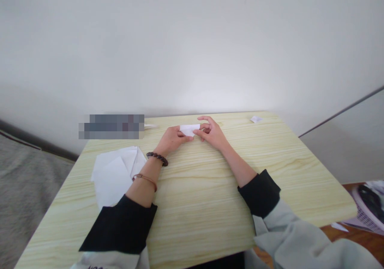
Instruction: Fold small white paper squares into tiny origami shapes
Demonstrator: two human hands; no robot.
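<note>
Currently the left grip [172, 139] and right grip [214, 133] are pinching the paper [189, 129], already folded small, over the surface [204, 205]; a seemingly folded piece [256, 119] is lying far right, while sheets [111, 177] are resting at left, apparently unfolded.

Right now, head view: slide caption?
Left hand and right hand hold a paper over the table; sheets lie to the left.

Under the left hand [172, 139] and right hand [213, 135] spreads a pale wood-grain table [204, 193]; beyond them stands a whitish wall [192, 53]; left of the left hand, a pixelated object [112, 127] (its details hidden) sits by the far edge; farther left lies grey fabric [27, 189]; well to the right of the right hand, a lilac basket [362, 215] on the brown floor [364, 240] holds something dark [368, 196].
</note>
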